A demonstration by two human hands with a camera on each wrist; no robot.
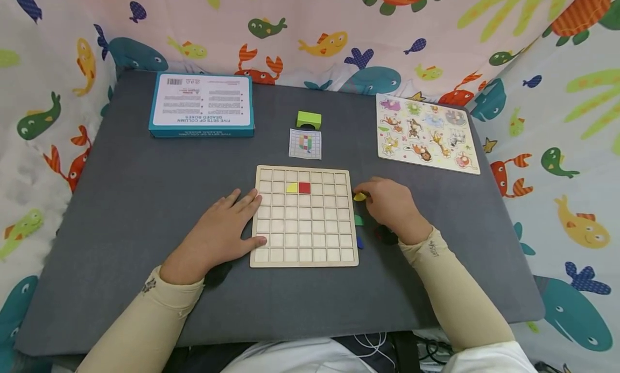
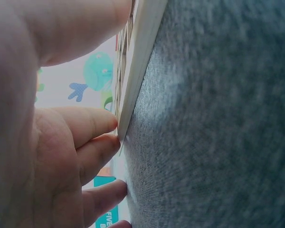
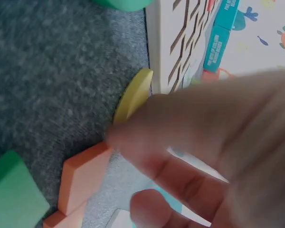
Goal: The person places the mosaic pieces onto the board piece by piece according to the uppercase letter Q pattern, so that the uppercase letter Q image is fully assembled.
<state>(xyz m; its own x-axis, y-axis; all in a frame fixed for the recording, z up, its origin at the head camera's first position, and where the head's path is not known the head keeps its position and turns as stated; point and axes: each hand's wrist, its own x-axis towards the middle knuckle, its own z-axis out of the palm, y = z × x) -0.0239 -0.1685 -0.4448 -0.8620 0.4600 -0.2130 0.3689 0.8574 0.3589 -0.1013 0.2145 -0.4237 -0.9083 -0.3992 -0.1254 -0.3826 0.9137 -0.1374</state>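
Note:
A wooden grid board lies on the table with a yellow square and a red square in its upper cells. My left hand rests along the board's left edge, fingers stretched, thumb lying over the rim. Just beyond the board's right edge, my right hand pinches a yellow curved block between thumb and fingers, close by the rim. Below it along that edge are a green block and a blue block. Orange-red blocks lie near the right hand.
A small pattern card lies behind the board, with a green arch-shaped block above it. At the back left is a blue box; at the back right, an animal puzzle board. Another green block shows in the right wrist view.

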